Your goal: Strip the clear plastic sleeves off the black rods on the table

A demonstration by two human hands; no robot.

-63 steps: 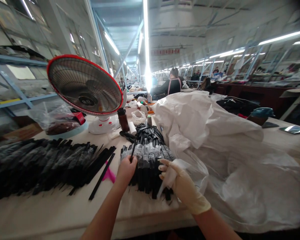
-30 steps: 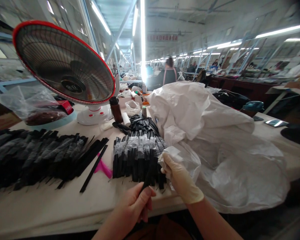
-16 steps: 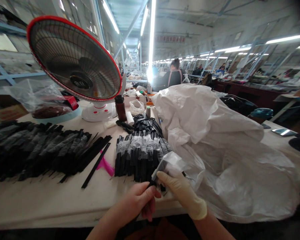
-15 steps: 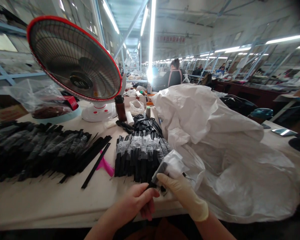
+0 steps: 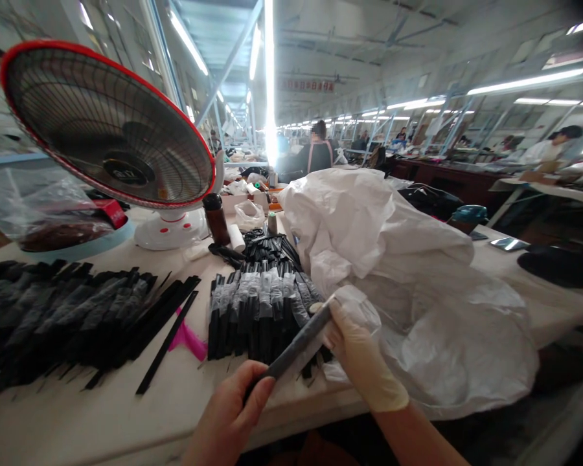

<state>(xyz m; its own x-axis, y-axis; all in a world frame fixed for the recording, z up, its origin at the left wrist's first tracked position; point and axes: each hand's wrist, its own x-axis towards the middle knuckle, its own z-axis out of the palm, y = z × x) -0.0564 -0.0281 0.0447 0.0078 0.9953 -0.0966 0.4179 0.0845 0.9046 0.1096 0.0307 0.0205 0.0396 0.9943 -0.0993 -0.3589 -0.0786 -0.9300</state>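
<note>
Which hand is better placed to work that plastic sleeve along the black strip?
Probably the right: the gloved right hand is on the clear plastic sleeve, while the bare left hand grips the black strip lower down.

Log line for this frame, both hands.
left hand: bare, holds black strip | right hand: gloved, holds white wrap on strip's upper end | nearby: bundled black strips

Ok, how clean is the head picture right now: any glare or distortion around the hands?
Head view: the ceiling light tube flares into white glare, well above the hands; the wide lens bows the fan and the table; the dark wrapped strip between the left hand and gloved right hand looks slightly soft.
</note>
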